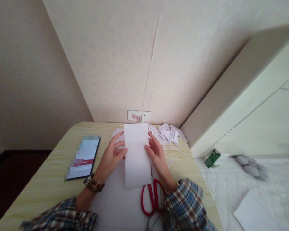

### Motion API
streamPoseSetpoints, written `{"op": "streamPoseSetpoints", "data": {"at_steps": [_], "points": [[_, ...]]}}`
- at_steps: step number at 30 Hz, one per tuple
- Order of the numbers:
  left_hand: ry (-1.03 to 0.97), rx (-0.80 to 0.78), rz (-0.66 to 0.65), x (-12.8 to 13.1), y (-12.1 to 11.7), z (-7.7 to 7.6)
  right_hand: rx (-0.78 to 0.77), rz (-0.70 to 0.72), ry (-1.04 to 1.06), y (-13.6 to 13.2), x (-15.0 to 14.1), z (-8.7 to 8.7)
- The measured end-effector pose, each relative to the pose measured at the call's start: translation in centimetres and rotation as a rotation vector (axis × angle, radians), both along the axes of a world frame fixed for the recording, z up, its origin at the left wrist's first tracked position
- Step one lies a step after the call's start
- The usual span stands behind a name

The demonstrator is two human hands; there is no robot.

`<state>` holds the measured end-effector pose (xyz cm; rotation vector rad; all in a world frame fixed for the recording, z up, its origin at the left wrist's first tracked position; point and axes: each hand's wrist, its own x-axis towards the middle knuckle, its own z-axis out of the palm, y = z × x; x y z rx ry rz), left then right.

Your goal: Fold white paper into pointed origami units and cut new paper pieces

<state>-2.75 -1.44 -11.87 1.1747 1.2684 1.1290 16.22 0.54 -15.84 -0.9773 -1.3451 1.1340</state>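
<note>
A white rectangular sheet of paper [136, 157] is held up lengthwise above the table, between both hands. My left hand [113, 154] pinches its left edge, thumb in front and fingers partly behind. On the opposite edge my right hand [156, 152] grips the paper in the same way, its thumb at the front. Below, red-handled scissors [148, 200] lie on larger white paper [110, 205], close to my right wrist; their blades are mostly hidden. Folded white paper pieces [168, 132] sit in a pile behind my right hand.
A phone [86, 160] with a lit screen lies left on the wooden table [50, 173]. Thin paper strips [178, 150] are scattered at right. A wall socket [139, 115] is behind. On the white quilted surface at right are a green-and-white box [214, 158], a grey item [251, 167] and paper [256, 211].
</note>
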Motion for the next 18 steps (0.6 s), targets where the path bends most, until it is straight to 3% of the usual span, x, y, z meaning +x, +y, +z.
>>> {"op": "streamPoseSetpoints", "data": {"at_steps": [9,18], "points": [[0.029,-0.095,-0.063,-0.1,-0.2,-0.2,0.162,-0.068,-0.141,-0.8,0.1,0.7],[0.02,-0.101,-0.007,0.0,-0.3,-0.3,0.416,0.023,-0.387,-1.6,0.7,2.2]]}}
